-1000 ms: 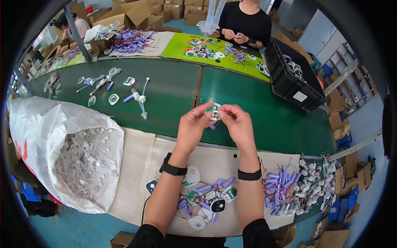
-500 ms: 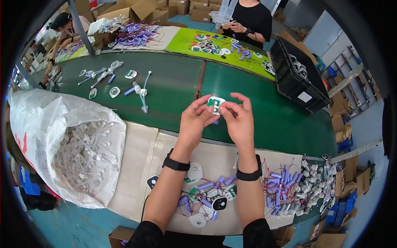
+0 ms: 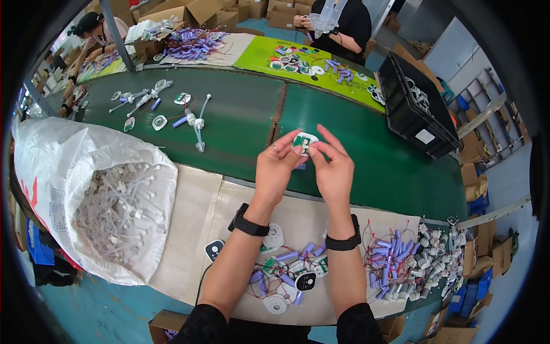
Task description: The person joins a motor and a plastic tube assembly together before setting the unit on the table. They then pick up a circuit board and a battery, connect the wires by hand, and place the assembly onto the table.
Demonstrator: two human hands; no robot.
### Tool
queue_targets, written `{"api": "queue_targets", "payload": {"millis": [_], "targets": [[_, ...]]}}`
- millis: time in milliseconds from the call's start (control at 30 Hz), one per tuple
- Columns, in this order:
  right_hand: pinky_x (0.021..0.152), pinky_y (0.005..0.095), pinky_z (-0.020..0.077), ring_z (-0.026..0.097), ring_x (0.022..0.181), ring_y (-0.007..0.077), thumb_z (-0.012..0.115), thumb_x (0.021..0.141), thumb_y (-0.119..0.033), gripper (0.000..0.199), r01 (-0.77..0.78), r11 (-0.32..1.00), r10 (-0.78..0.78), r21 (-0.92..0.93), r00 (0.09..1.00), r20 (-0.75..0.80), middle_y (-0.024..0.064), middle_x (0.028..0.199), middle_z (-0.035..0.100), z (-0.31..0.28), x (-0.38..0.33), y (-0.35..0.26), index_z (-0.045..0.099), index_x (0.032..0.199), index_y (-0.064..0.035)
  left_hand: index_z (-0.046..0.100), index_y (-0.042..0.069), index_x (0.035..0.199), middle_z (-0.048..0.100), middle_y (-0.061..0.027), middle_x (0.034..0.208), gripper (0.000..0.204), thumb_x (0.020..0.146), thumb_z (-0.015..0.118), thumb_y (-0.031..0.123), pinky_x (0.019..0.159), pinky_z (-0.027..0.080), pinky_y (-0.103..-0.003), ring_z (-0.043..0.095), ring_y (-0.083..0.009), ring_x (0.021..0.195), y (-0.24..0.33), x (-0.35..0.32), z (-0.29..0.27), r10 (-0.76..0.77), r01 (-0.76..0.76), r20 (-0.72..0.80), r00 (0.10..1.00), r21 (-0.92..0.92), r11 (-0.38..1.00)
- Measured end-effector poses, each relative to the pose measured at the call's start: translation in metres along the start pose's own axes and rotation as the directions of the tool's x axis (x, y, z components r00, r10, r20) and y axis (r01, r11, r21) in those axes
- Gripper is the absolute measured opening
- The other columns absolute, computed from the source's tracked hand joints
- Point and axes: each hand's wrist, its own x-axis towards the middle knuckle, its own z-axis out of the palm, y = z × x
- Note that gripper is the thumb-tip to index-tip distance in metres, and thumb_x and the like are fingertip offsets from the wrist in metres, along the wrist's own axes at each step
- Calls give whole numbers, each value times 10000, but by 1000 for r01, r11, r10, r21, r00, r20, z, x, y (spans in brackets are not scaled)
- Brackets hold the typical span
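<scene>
A: Both hands have come a little lower and closer to the body than a second ago, and the small white round part (image 3: 303, 141) now sits face-up between them, its green circuit board showing. I'd judge the fiddling has settled into a fitting step.

B: How are the hands holding it?

A: The left hand (image 3: 275, 167) pinches the part's left edge between thumb and forefinger, the other fingers loosely curled. The right hand (image 3: 333, 169) grips the right edge, forefinger stretched over the top. Both are narrowed onto the part, which is held above the green conveyor belt (image 3: 240, 123), not resting on it.

B: And around them?

A: Each wrist wears a black band. Below the forearms, on the pale tabletop (image 3: 195, 229), lies a scatter of purple cells and white discs (image 3: 286, 272) with thin wires. To the right is a bigger heap of purple wired cells (image 3: 401, 258). On the left, a white sack (image 3: 69, 172) gapes open, full of white plastic pieces. Further up the belt lie finished white pieces (image 3: 195, 123), and a black crate (image 3: 415, 112) stands at the right. Another person (image 3: 338, 23) works at the far side.
</scene>
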Motion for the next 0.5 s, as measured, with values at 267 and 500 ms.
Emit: {"api": "queue_targets", "payload": {"millis": [267,500], "targets": [[802,287,528,678,945,180,686,862,-40,118,-9,999,7,-31,996,-85,113,1196,698,13,-8,-1,726,949,30,578,-18,1320,687,-87,1112,374,947,600,-2,799,572,-239,646,-95,929,-3,-1,1,64,-56,-74,995,97,994],[812,298,527,684,942,200,689,866,-53,110,-2,1000,0,-21,997,-77,117,1189,699,7,-5,-5,727,943,17,514,-60,1343,674,-122,1129,418,938,606,-12,845,600,-281,674,-158,968,7,1,-5,-56,57,19,998,-50,997]]}}
